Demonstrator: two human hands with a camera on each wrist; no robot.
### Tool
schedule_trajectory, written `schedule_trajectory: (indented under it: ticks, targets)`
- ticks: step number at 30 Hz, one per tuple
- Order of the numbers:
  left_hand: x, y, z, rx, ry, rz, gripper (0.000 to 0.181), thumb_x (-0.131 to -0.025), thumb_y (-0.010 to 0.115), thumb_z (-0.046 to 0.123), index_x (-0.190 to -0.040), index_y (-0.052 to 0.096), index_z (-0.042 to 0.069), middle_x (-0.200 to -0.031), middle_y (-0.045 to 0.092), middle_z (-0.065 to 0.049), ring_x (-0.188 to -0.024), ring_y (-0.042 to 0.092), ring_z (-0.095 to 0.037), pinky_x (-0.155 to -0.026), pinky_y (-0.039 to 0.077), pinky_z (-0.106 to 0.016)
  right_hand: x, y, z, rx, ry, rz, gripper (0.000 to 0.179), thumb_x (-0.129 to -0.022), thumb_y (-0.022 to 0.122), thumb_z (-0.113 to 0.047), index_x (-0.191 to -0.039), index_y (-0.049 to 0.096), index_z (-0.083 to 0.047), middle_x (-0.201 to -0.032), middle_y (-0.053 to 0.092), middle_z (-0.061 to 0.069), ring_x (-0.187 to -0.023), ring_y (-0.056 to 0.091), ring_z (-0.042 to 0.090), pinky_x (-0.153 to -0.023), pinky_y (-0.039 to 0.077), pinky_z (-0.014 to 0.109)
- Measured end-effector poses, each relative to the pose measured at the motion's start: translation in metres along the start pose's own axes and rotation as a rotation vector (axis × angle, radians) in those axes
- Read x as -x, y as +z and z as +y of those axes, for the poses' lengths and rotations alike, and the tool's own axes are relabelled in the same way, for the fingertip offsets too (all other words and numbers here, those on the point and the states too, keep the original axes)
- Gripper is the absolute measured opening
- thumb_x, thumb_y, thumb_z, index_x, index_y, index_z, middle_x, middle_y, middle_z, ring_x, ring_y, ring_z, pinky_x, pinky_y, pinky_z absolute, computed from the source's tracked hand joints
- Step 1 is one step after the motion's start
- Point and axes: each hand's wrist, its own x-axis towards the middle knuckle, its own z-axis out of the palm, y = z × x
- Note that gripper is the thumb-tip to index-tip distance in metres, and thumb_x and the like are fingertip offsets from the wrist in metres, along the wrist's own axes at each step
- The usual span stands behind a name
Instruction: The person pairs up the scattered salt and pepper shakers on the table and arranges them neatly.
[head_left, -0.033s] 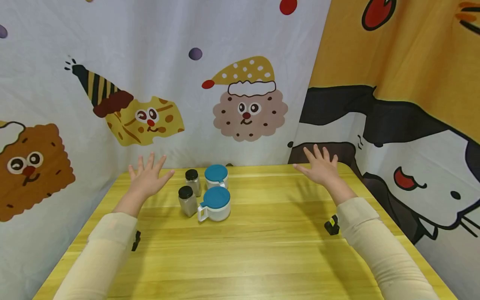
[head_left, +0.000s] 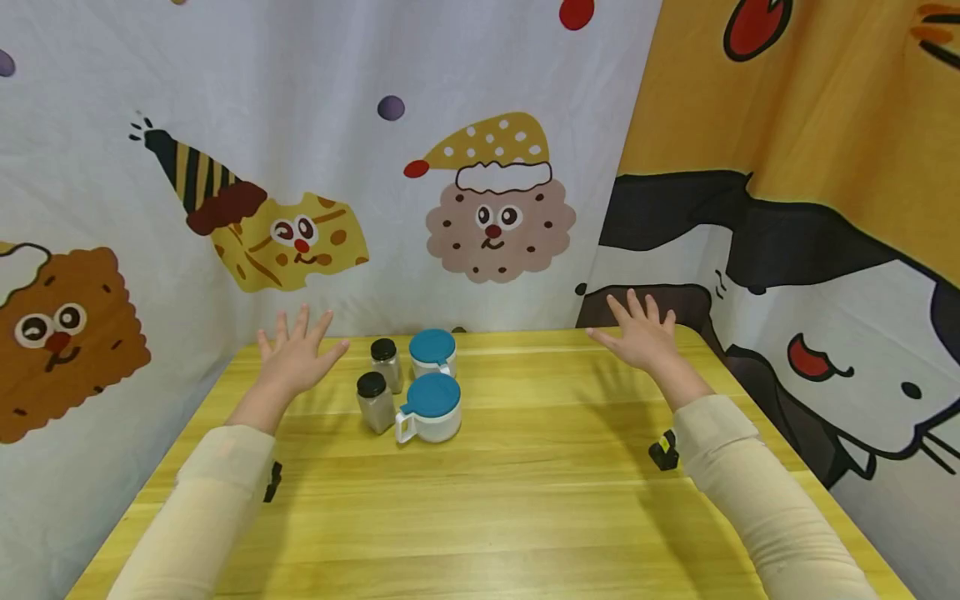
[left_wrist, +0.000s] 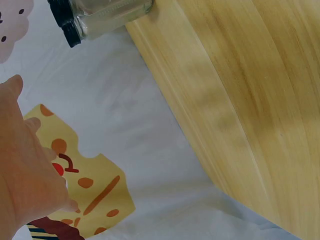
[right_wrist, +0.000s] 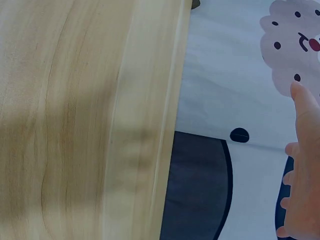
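Note:
My left hand (head_left: 292, 360) hovers over the back left of the table, fingers spread and holding nothing. On the far right my right hand (head_left: 643, 337) is likewise raised with its fingers apart, touching nothing. Just right of the left hand stand two clear jars with black lids, a nearer jar (head_left: 377, 410) and a farther jar (head_left: 386, 371). Beside them are two white cups with blue lids, a front cup (head_left: 437, 422) with its handle toward the left, and a back cup (head_left: 431, 360) partly hidden behind it. The left wrist view catches one jar (left_wrist: 110, 17) at its top edge.
The wooden table (head_left: 517, 500) ends at a printed curtain (head_left: 315, 100) along its back. Another curtain with a large cartoon animal (head_left: 840, 358) hangs at the right side. Small black devices show at both wrists, one at the right cuff (head_left: 663, 452).

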Motion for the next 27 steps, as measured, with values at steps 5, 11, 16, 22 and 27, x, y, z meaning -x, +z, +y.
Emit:
schedule_trajectory:
  ticks: [5, 11, 16, 22, 27]
  targets:
    - [0.0002, -0.0008, 0.0003, 0.000, 0.004, 0.002, 0.086, -0.092, 0.022, 0.071, -0.155, 0.012, 0.012, -0.155, -0.014, -0.021, -0.133, -0.028, -0.045, -0.093, -0.024, -0.066, -0.0003, 0.0002, 0.0003, 0.011, -0.001, 0.002, 0.099, -0.084, 0.028, -0.081, -0.155, 0.008, -0.016, -0.156, -0.006, 0.023, -0.138, -0.010, 0.048, -0.099, -0.013, 0.069]
    - [0.0016, -0.0007, 0.0011, 0.013, 0.008, 0.011, 0.079, -0.096, 0.030, 0.063, -0.154, 0.013, 0.012, -0.155, -0.014, -0.022, -0.133, -0.028, -0.045, -0.093, -0.024, -0.067, 0.0022, 0.0000, -0.0002, -0.002, 0.003, 0.026, 0.099, -0.084, 0.029, -0.081, -0.155, 0.010, -0.015, -0.156, -0.003, 0.024, -0.138, -0.011, 0.048, -0.099, -0.014, 0.069]
    - [0.0028, -0.0017, 0.0016, 0.022, 0.010, 0.018, 0.081, -0.095, 0.029, 0.065, -0.154, 0.014, 0.012, -0.155, -0.013, -0.022, -0.133, -0.027, -0.045, -0.094, -0.023, -0.067, 0.0048, -0.0015, 0.0003, 0.012, 0.010, 0.020, 0.099, -0.084, 0.029, -0.080, -0.155, 0.008, -0.015, -0.156, -0.004, 0.024, -0.138, -0.012, 0.048, -0.099, -0.013, 0.069]
    - [0.0037, -0.0025, 0.0016, 0.022, 0.007, 0.027, 0.085, -0.093, 0.026, 0.069, -0.155, 0.014, 0.012, -0.155, -0.011, -0.023, -0.134, -0.026, -0.046, -0.094, -0.021, -0.069, 0.0061, -0.0021, 0.0012, 0.011, 0.005, 0.026, 0.097, -0.085, 0.031, -0.079, -0.155, 0.009, -0.015, -0.156, -0.004, 0.025, -0.138, -0.012, 0.048, -0.099, -0.012, 0.070]
    - [0.0033, -0.0023, 0.0008, 0.018, 0.009, 0.033, 0.087, -0.092, 0.025, 0.071, -0.155, 0.014, 0.013, -0.155, -0.009, -0.024, -0.133, -0.025, -0.047, -0.095, -0.020, -0.069, 0.0072, -0.0027, 0.0007, 0.010, 0.005, 0.036, 0.097, -0.086, 0.033, -0.078, -0.155, 0.009, -0.015, -0.156, -0.003, 0.025, -0.138, -0.013, 0.048, -0.099, -0.013, 0.070]
